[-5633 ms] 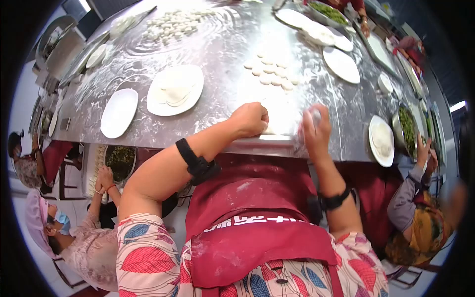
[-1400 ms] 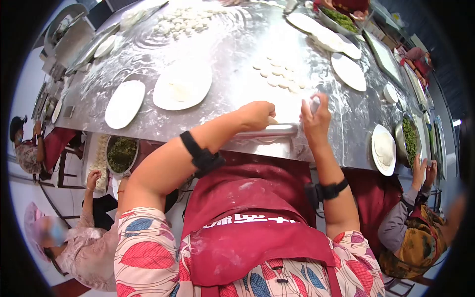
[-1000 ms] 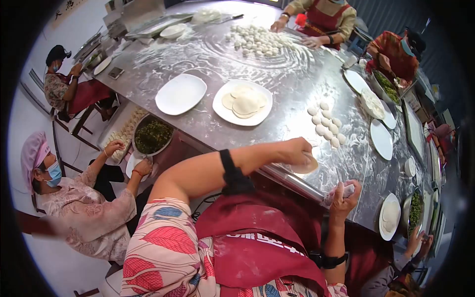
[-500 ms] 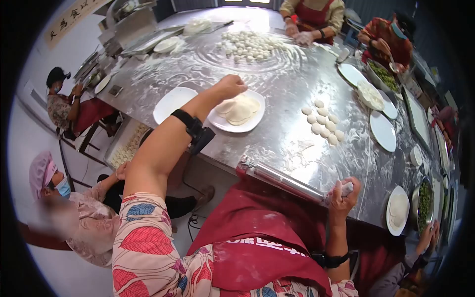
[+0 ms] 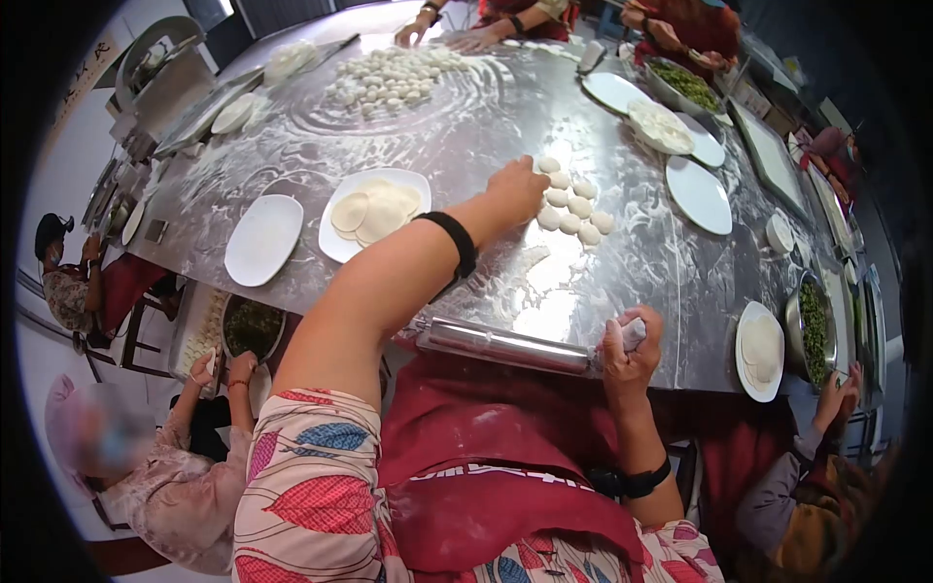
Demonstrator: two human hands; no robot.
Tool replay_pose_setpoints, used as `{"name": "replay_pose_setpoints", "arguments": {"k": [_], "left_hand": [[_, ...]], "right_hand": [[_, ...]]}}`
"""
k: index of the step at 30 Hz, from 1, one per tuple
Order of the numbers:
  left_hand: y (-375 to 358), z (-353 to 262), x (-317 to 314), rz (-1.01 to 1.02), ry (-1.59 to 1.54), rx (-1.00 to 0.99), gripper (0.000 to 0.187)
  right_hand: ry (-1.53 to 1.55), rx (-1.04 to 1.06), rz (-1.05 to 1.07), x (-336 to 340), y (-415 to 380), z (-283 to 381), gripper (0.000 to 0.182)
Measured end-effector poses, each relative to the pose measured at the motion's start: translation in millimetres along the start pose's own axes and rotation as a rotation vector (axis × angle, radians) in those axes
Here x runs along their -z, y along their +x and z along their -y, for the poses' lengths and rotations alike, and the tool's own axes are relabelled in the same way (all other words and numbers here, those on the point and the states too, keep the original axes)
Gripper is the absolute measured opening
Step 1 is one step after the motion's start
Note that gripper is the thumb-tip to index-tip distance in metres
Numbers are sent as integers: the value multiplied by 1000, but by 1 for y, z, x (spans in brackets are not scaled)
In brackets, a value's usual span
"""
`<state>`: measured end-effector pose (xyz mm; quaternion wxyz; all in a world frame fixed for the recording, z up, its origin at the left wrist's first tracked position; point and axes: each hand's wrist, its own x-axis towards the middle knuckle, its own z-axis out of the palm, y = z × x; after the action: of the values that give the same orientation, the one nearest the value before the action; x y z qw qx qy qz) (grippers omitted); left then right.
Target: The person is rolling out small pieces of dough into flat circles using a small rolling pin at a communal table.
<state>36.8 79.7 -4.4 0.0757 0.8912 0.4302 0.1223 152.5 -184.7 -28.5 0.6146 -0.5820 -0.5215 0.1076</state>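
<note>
My left hand (image 5: 516,189) reaches across the steel table to the left edge of a group of small floured dough pieces (image 5: 579,207). Its fingers are curled downward, and whatever they may hold is hidden beneath them. Close to the table's front edge, my right hand (image 5: 632,352) is wrapped round the whitish end handle of a metal rolling pin (image 5: 505,346). The pin lies roughly crosswise in front of my red apron, its far end partly behind my left forearm. Left of that forearm, a white plate (image 5: 328,233) carries several thin round dough wrappers (image 5: 374,210).
A bare white plate (image 5: 264,241) lies at the left. Many dough pieces (image 5: 394,80) are heaped at the back, near a co-worker's hands. Rightward are plates (image 5: 700,194), a plate of wrappers (image 5: 759,350) and bowls of green filling (image 5: 812,330). A seated co-worker (image 5: 185,457) is at lower left.
My left hand has moved right, from above the plate of wrappers to the small dough pieces. My right hand still grips the rolling pin. The whole view has shifted.
</note>
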Motion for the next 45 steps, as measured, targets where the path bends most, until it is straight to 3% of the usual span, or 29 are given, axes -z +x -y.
{"name": "replay_pose_setpoints", "arguments": {"k": [4,7,10,16,20,23,26,29,30,32,34,36,41,42,45], "left_hand": [[-6,12,-17,-82,128,-231,24],[-26,8,-5,207,-55,-189,24],[-49,9,15,333,-228,-129,25],[-80,-11,6,334,-427,-67,23],[-93,-19,7,446,-604,-54,20],[-104,-21,15,374,-470,-75,21],[-102,-21,16,382,-503,-64,19],[-93,-21,8,385,-491,-61,16],[-95,-21,6,391,-519,-29,16],[-95,-15,7,398,-563,33,14],[-106,-15,11,333,-516,21,14],[-113,-14,7,309,-517,32,16],[-97,-40,2,391,-476,7,19],[-93,-40,1,407,-489,1,19],[-98,-24,-2,356,-507,-111,12]], "right_hand": [[23,-10,-6,0,-1,-1,29],[-4,-7,5,3,-4,2,29],[-15,8,4,3,-4,12,28],[-34,-18,-1,3,-6,13,27],[19,-43,37,5,-1,10,26],[-36,-18,55,2,23,15,22],[-169,240,21,-12,59,23,22],[-187,150,47,-27,83,6,22],[-49,57,59,-33,82,-3,21],[-123,64,29,-31,72,-20,20],[-287,218,39,-16,51,-38,23],[15,-144,38,-9,31,-12,24],[-206,92,59,-28,74,-23,25],[-67,-140,92,-33,76,-5,26],[-83,-70,67,-9,42,-9,23]]}}
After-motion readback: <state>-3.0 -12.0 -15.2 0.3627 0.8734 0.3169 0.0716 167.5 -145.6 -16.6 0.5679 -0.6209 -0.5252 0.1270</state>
